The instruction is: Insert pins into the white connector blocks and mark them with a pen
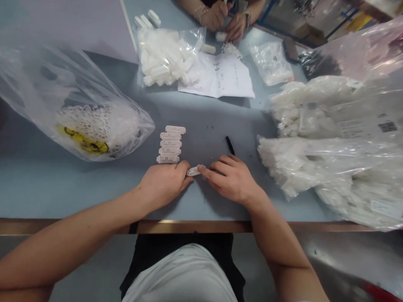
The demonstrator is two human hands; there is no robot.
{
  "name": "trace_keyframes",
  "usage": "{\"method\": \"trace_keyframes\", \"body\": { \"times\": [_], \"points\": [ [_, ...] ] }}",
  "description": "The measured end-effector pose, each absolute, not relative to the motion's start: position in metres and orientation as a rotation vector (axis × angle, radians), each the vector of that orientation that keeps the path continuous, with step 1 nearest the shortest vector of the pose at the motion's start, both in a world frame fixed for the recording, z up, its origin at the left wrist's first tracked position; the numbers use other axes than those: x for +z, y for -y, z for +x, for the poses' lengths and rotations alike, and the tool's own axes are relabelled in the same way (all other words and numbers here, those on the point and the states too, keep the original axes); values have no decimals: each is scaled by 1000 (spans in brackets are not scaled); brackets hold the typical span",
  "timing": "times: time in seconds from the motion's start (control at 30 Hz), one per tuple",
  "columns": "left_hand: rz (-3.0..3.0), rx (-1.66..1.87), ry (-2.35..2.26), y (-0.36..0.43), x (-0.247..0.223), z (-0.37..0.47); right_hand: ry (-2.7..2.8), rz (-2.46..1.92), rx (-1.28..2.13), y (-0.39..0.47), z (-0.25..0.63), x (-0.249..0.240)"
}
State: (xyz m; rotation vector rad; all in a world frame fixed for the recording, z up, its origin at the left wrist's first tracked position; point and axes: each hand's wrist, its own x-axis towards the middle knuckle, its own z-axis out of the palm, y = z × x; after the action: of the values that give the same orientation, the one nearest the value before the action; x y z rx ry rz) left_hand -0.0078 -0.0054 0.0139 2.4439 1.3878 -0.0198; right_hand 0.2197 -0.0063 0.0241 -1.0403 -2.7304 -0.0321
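Observation:
A small white plastic strip with rows of tiny holes [193, 171] is held between my two hands, just above the blue tabletop. My left hand [163, 180] grips its left end between thumb and fingers. At the other end, the fingers of my right hand [233, 178] press on the strip, covering its right tip. Several similar white plastic strips [170, 144] lie stacked in a column beyond my left hand. Past my right hand rests a slim black pen-like stick [230, 145].
A clear bag of small white parts [103, 126] lies left. Large bags of white pieces [315, 163] crowd the right. Further back are another bag of white pieces [166, 54], a paper sheet [220, 77] and a co-worker's hands [226, 23]. The table edge [195, 226] runs before me.

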Motion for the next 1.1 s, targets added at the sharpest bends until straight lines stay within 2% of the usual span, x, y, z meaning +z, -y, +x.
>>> {"method": "trace_keyframes", "body": {
  "times": [0.2,0.37,0.5,0.73,1.1],
  "points": [
    [2105,139,-1343,-5,32,-14,2471,-1136,51,3,227,22],
    [1228,527,-1060,-5,48,-10,2309,-1065,99,9,218,23],
    [755,672,-932,-2,45,-5,2237,-1023,139,16,207,27],
    [539,746,-850,0,39,-2,2293,-1045,61,24,195,30],
    [549,708,-832,6,38,2,2512,-951,54,36,175,37]
  ]
}}
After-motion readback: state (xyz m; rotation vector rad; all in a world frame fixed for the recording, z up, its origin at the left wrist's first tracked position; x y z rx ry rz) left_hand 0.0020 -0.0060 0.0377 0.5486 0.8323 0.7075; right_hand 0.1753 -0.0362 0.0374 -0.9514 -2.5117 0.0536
